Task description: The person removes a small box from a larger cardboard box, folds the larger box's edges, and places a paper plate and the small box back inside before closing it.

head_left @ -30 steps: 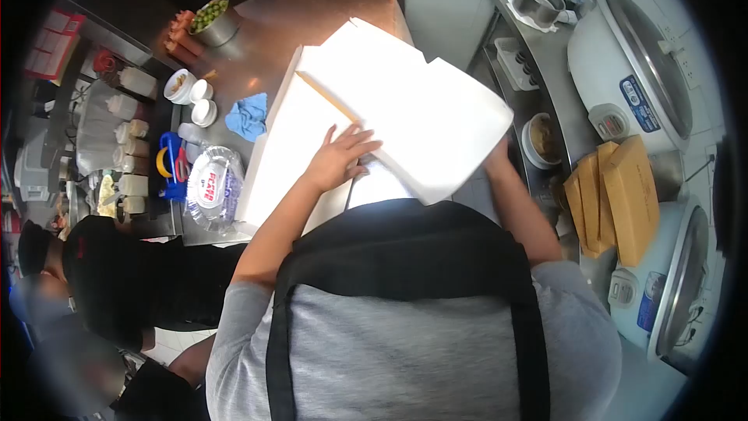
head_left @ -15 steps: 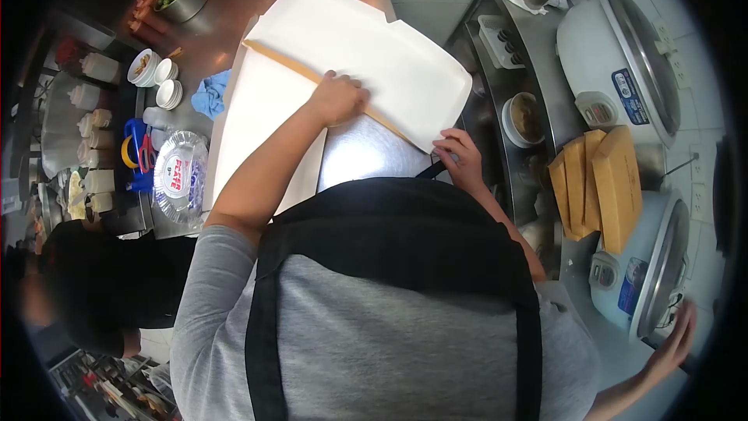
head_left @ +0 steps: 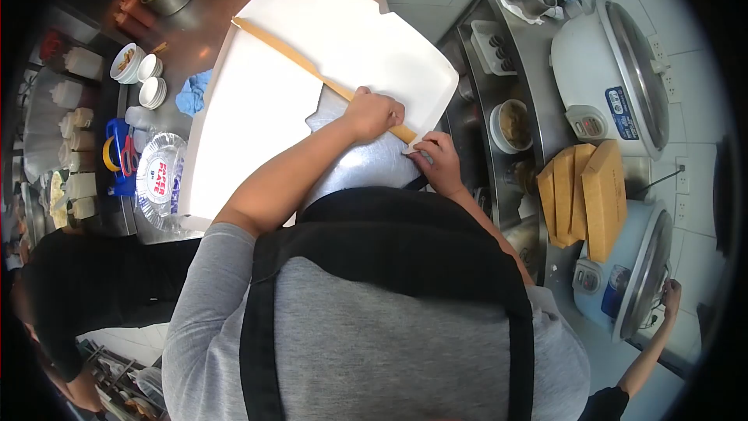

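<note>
A large cardboard box [head_left: 351, 23], white inside with a brown outer face, lies unfolded on the steel counter before me. My left hand [head_left: 374, 115] has its fingers curled against the brown folded strip near the box's right end. At the corner of that strip, my right hand [head_left: 438, 162] pinches a small white flap between thumb and fingers. The two hands are close together but apart. Another white panel [head_left: 257, 101] of the box stretches left under my left forearm.
On the left are a paper plate pack [head_left: 160, 179], a blue cloth [head_left: 192, 93] and white bowls [head_left: 153, 92]. Rice cookers [head_left: 592, 70] and folded brown boxes [head_left: 604, 203] line the right shelf. Another person's hand [head_left: 672, 296] is at the lower cooker; a person in black stands left.
My left hand has slid right along the brown strip towards the corner. My right hand has shifted slightly left and down. The other person's hand on the right has closed near the cooker lid.
</note>
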Demonstrator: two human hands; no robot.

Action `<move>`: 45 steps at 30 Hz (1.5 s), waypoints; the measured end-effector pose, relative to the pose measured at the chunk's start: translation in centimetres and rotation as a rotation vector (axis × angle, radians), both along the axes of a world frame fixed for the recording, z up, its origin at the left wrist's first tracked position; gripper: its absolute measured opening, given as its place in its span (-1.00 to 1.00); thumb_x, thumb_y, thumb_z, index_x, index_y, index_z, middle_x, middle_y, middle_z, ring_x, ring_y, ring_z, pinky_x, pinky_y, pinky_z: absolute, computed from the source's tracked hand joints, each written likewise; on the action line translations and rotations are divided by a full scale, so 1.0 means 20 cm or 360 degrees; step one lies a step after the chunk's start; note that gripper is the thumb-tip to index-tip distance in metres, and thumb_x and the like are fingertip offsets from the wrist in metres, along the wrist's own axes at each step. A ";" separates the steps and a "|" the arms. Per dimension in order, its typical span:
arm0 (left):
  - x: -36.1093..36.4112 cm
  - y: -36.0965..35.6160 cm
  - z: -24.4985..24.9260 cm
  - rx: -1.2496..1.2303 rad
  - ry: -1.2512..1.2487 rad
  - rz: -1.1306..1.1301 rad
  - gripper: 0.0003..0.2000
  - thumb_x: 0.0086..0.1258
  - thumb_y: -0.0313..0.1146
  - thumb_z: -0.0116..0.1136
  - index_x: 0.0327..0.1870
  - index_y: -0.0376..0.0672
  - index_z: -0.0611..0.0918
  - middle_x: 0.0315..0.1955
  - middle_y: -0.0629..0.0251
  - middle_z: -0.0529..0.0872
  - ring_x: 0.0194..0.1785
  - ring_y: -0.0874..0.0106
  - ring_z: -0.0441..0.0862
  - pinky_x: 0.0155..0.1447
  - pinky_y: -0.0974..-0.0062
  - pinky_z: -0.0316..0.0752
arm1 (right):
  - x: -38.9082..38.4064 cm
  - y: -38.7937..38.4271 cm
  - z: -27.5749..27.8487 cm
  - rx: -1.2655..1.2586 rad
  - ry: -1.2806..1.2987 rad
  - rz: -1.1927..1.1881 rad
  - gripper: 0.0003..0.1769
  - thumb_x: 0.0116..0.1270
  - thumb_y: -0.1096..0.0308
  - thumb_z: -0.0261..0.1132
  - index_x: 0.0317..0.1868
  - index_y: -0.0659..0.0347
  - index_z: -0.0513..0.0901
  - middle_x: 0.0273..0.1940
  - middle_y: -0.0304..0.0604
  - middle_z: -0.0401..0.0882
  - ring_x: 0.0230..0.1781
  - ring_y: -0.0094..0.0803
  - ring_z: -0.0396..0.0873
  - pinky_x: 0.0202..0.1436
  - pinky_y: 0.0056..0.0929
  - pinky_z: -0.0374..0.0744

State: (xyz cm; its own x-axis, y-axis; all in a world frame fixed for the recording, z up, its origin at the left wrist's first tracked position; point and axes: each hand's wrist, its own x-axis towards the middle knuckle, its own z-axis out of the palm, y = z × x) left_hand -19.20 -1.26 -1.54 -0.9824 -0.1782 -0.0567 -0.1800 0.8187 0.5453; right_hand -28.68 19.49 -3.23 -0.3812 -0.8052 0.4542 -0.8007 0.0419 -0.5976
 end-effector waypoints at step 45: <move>-0.04 0.05 0.01 -0.0269 0.0546 0.0053 -0.98 0.25 -0.36 0.19 -0.38 0.02 0.64 -0.40 0.45 0.62 -0.12 0.41 0.56 0.20 0.08 0.20 | -0.09 -0.26 0.23 0.0559 -0.0270 -0.0410 -0.79 0.07 0.57 0.32 -0.24 0.22 0.59 -0.45 -0.08 0.63 -0.42 -0.21 0.66 -0.29 -0.27 0.59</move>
